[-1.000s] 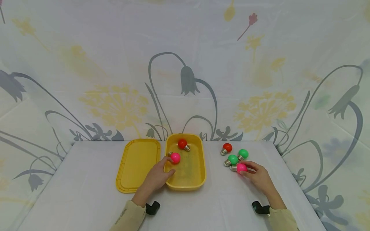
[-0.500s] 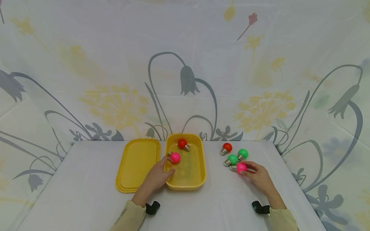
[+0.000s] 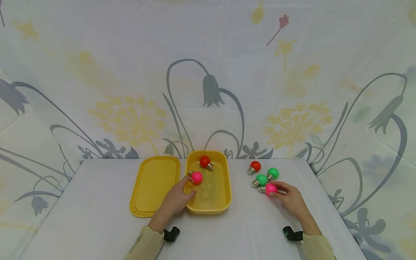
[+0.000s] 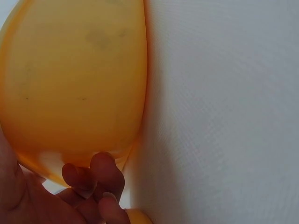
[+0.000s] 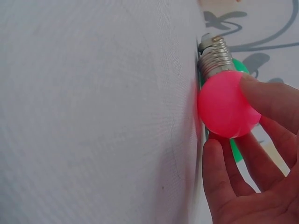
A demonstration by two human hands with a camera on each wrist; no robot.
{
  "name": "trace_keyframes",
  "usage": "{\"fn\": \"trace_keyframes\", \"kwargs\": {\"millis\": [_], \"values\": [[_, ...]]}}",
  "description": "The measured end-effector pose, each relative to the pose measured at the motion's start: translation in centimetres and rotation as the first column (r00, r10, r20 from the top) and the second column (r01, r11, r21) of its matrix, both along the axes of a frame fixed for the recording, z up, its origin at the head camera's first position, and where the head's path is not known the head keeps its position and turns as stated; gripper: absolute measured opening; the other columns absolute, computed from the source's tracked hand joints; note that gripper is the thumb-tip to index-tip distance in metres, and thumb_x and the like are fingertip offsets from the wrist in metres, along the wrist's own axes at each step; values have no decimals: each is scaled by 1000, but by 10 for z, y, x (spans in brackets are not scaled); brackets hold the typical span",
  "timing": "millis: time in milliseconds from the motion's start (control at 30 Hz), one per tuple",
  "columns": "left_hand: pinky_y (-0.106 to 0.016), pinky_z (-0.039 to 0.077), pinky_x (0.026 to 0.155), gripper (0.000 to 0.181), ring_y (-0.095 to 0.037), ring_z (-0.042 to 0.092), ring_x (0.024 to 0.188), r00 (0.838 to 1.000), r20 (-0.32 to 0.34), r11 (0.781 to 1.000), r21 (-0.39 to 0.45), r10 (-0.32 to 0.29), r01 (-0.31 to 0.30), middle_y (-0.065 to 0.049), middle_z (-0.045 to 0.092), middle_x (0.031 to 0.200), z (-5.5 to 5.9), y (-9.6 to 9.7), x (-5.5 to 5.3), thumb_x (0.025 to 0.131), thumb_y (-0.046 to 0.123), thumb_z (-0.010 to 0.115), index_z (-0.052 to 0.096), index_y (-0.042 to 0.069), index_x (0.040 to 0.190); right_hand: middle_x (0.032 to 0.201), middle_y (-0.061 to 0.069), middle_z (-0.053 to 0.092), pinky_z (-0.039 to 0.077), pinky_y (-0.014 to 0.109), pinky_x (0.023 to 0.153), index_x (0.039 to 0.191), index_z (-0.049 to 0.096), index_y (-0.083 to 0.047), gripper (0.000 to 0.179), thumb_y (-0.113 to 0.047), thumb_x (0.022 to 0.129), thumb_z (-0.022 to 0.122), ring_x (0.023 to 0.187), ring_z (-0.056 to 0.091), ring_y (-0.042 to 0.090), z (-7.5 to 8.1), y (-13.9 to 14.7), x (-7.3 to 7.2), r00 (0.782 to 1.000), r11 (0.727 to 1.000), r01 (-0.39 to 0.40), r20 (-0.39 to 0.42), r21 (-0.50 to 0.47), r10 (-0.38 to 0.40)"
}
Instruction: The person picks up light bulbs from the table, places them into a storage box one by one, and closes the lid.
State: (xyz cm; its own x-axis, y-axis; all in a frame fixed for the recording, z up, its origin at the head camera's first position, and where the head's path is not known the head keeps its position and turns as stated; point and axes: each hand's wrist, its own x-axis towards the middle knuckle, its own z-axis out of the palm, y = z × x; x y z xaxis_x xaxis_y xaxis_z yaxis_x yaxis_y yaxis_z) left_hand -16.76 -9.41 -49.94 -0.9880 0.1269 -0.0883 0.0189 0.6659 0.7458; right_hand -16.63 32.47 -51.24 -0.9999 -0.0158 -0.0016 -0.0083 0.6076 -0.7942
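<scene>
My left hand (image 3: 178,198) holds the left wall of a yellow plastic box (image 3: 208,208), its thumb and forefinger over the rim. In the left wrist view, curled fingers (image 4: 108,175) lie against the box's outer wall. Inside the box are a red light bulb (image 3: 204,161) and a pink light bulb (image 3: 197,177). On the right, my right hand (image 3: 291,200) grips a second pink light bulb (image 5: 224,103) by its round globe, metal base pointing left. That bulb lies low against the white tabletop, beside a green light bulb (image 3: 261,179).
Another green light bulb (image 3: 273,173) and a red light bulb (image 3: 255,166) lie behind the right hand. A flat yellow lid (image 3: 154,184) rests left of the box. A patterned cloth (image 3: 208,119) hangs behind the white table (image 3: 247,231).
</scene>
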Motion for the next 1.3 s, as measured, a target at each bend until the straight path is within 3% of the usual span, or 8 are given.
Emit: {"fn": "trace_keyframes", "kwargs": {"millis": [167, 433, 567, 900, 1133, 1300], "values": [[-54, 43, 101, 39, -33, 54, 116, 1000, -1, 1000, 0, -1, 1, -13, 57, 136, 0, 0, 0, 93, 32, 67, 55, 18, 127, 129, 21, 60, 52, 41, 93, 131, 62, -3, 45, -17, 90, 74, 119, 55, 38, 1, 0, 1, 1000, 1000, 2, 4, -2, -2], [-54, 43, 101, 40, -33, 54, 116, 1000, -3, 1000, -7, 0, 0, -13, 57, 136, 1, 0, 0, 93, 32, 67, 55, 18, 128, 129, 21, 59, 49, 20, 85, 131, 62, -2, 46, -18, 90, 75, 119, 55, 39, 4, -1, 3, 1000, 1000, 0, 7, -24, 0], [-54, 43, 101, 39, -33, 55, 116, 1000, -5, 1000, -6, -5, 5, -14, 57, 135, 1, 0, 1, 93, 32, 67, 55, 17, 128, 129, 21, 60, 48, 17, 84, 131, 62, -3, 45, -17, 90, 75, 119, 56, 39, 3, -1, 3, 1000, 1000, -1, -1, -21, 0], [-54, 44, 100, 39, -33, 55, 113, 1000, -3, 1000, -17, -3, 3, -14, 58, 134, 1, 1, 0, 93, 31, 68, 55, 17, 128, 129, 20, 60, 50, 20, 85, 131, 62, -3, 46, -17, 89, 75, 118, 57, 39, 4, -2, 3, 1000, 1000, 5, -3, -16, -5], [-55, 44, 100, 40, -33, 54, 113, 1000, 4, 1000, -7, 0, 0, -14, 56, 136, 4, 1, 0, 93, 31, 68, 55, 16, 128, 131, 21, 59, 52, 44, 93, 132, 61, -3, 46, -16, 90, 74, 119, 56, 40, 7, -7, 5, 1000, 1000, 10, 11, -19, -10], [-55, 43, 101, 41, -33, 54, 115, 1000, 10, 1000, -5, 11, -11, -14, 55, 138, 4, 2, 1, 93, 30, 68, 55, 17, 129, 129, 21, 60, 53, 39, 91, 132, 61, -2, 47, -15, 89, 75, 119, 56, 39, 8, -9, 5, 1000, 999, 4, 7, -42, -4]]}}
